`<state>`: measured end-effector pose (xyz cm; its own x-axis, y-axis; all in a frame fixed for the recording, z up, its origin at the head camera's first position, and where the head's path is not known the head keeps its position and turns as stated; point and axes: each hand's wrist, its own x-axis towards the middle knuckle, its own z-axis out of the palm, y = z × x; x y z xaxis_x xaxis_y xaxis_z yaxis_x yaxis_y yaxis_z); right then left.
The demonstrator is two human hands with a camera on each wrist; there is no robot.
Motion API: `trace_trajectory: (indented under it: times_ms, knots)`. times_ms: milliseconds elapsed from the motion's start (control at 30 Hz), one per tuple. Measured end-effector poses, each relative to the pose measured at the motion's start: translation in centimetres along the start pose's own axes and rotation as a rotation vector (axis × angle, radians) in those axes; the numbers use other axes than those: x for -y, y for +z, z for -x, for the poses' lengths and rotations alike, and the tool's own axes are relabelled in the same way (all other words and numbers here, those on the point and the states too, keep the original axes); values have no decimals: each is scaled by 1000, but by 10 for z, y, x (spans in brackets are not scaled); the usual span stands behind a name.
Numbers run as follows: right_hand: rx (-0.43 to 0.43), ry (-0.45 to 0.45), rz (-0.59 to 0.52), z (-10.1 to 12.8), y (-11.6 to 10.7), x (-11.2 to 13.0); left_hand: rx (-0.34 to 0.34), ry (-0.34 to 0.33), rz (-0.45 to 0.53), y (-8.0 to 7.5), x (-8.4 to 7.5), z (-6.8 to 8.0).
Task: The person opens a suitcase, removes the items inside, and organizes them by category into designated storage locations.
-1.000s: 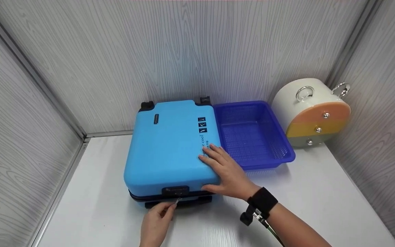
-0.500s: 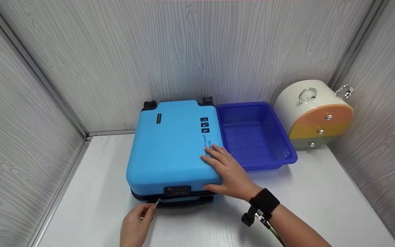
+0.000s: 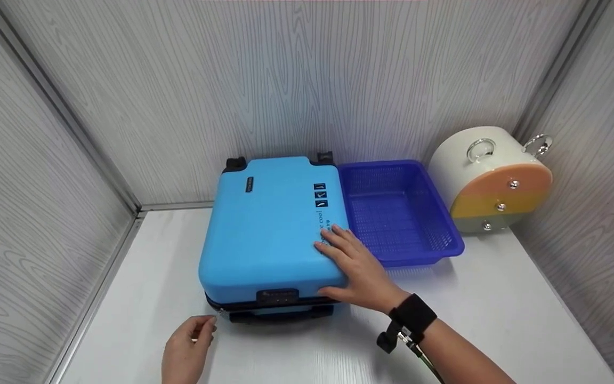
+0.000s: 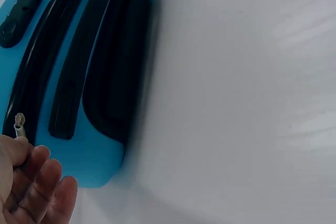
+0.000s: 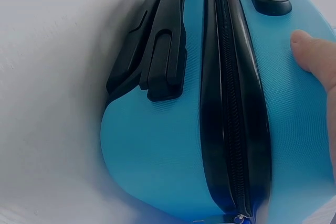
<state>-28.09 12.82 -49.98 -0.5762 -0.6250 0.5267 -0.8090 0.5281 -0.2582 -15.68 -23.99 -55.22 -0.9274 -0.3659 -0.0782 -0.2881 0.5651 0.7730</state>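
Observation:
A light blue hard-shell suitcase (image 3: 269, 229) lies flat on the table, wheels toward the back wall. At its near left corner my left hand (image 3: 187, 344) pinches a small metal zipper pull (image 4: 20, 124) between thumb and fingertips. The black zipper (image 5: 231, 98) runs along the near side, its teeth meshed in the right wrist view, with a second metal slider (image 5: 241, 217) at the right corner. My right hand (image 3: 357, 272) rests with spread fingers on the lid's near right corner, thumb down the front. A black combination lock (image 3: 277, 296) sits above the zipper, a carry handle (image 3: 285, 316) below.
Right of the suitcase stands a blue plastic basket (image 3: 448, 249), close against it. Farther right is a white, rounded box (image 3: 467, 149) with orange, yellow and green drawers and ring handles. Grey wood-grain walls (image 3: 285, 80) enclose the white table (image 3: 499, 309) at the back and sides.
My left hand has moved left with the zipper pull, from below the combination lock to the near left corner. My right hand stays in place on the lid.

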Motion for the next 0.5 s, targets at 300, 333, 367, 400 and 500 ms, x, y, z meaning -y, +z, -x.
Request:
trace_trajectory:
  times_ms: [300, 333, 367, 400, 500]
  knots:
    - [1, 6, 2, 1, -2, 1, -55, 23, -33, -13, 7, -14]
    - [5, 8, 1, 1, -2, 1, -60, 23, -36, -15, 8, -16]
    - [6, 7, -1, 1, -2, 1, -65, 22, -39, -16, 9, -18]
    - [7, 6, -4, 1, -2, 1, -70, 22, -42, -18, 9, -20]
    - [9, 6, -7, 1, -3, 2, -77, 36, -49, -22, 10, -27]
